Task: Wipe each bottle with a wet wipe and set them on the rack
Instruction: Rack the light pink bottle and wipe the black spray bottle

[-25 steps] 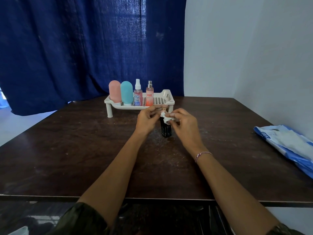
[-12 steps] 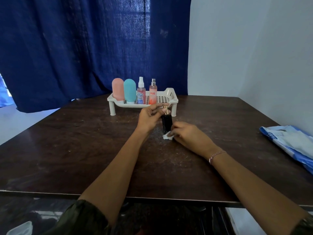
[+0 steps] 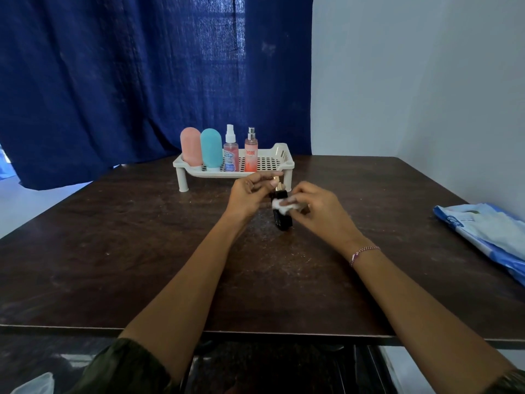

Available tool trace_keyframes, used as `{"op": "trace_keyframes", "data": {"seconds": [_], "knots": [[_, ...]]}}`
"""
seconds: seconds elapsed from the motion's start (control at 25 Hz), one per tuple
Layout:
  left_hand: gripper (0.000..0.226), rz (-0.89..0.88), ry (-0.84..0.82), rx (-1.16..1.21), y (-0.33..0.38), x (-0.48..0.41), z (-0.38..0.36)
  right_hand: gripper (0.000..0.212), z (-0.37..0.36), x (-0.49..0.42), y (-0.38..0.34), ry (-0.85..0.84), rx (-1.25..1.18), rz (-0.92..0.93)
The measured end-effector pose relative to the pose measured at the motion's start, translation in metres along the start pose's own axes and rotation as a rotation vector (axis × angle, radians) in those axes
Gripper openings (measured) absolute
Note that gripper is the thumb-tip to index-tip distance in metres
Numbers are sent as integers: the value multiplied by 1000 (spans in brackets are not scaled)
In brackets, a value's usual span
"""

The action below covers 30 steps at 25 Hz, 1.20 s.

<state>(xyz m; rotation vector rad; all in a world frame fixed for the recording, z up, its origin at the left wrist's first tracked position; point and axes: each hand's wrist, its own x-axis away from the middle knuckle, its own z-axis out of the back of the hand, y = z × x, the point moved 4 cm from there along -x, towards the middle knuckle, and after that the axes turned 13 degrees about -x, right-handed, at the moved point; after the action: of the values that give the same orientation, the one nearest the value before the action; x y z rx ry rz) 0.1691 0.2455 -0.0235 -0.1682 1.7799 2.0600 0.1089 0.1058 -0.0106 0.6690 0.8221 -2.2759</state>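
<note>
A small black bottle (image 3: pixel 283 220) with a gold top stands tilted on the dark table in front of the rack. My left hand (image 3: pixel 250 193) pinches its gold top. My right hand (image 3: pixel 318 209) holds a crumpled white wet wipe (image 3: pixel 282 206) against the bottle's upper side. The white perforated rack (image 3: pixel 279 160) stands behind on short legs. On its left half stand a pink bottle (image 3: pixel 191 146), a teal bottle (image 3: pixel 211 147), a pink spray bottle (image 3: pixel 230 152) with a white nozzle and an orange spray bottle (image 3: pixel 251 153) with a silver nozzle.
A blue and white wet wipe pack (image 3: pixel 488 237) lies at the table's right edge. The dark wooden table (image 3: pixel 127 251) ends close to me. A blue curtain (image 3: pixel 127 81) hangs behind the rack, and a white wall is at the right.
My right hand has brought the wipe up from the bottle's base near the table to its upper side. My left hand has kept its hold on the bottle's top.
</note>
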Motion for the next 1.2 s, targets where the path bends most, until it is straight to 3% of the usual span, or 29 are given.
{"op": "trace_keyframes", "data": {"seconds": [0.08, 0.16, 0.44, 0.56, 0.76, 0.88, 1.2], "knots": [[25, 9, 22, -4, -1, 1, 2, 22, -5, 2, 2, -229, -39, -57], [25, 7, 31, -16, -1, 1, 3, 22, -7, 2, 3, -309, -4, -75], [27, -61, -81, -52, 6, 2, -9, 24, 15, -1, -1, 149, -5, 14], [27, -65, -98, -48, 4, 2, -10, 24, 15, -2, 1, 191, -26, -21], [26, -35, -75, -9, 2, 1, -6, 22, 4, 0, 6, -156, -118, -59], [24, -38, -72, -33, 1, 0, -5, 23, 1, 0, 4, -239, -90, -74], [21, -95, -160, -16, 6, -1, -10, 22, 15, -2, 0, 201, -110, -10]]}}
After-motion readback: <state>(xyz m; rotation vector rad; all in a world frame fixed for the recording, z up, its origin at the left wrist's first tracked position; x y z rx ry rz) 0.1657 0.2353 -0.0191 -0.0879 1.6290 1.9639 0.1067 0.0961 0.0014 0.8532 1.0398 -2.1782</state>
